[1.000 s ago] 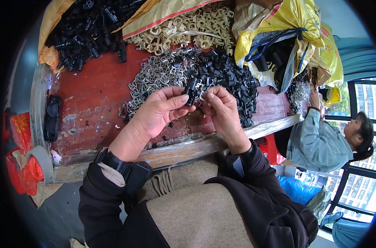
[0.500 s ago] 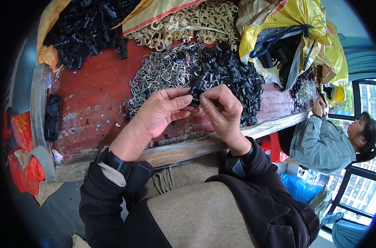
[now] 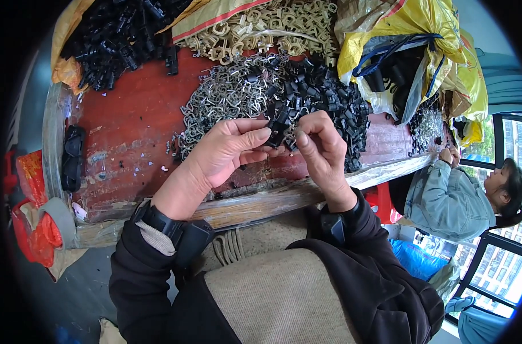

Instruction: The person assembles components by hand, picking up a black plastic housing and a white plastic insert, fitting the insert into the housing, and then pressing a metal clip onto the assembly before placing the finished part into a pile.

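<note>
My left hand (image 3: 224,152) pinches a small black plastic clip (image 3: 277,129) between thumb and forefinger. My right hand (image 3: 321,152) meets it from the right, its fingertips closed on the same clip and on a small silver metal piece that I can barely make out. Both hands hover over the near edge of a red table (image 3: 129,123). Just behind them lie a heap of silver metal hooks (image 3: 224,94) and a heap of black plastic clips (image 3: 330,100).
A pile of beige plastic clips (image 3: 272,28) and more black parts (image 3: 109,37) lie at the back. Yellow bags (image 3: 410,40) stand at the right. A black object (image 3: 73,157) sits at the table's left edge. Another person in a denim jacket (image 3: 444,198) works at the right.
My right hand's fingers have shifted from pressing on the clip to pinching beside it. The clip sits slightly higher and more to the right. The person at the right has moved a hand.
</note>
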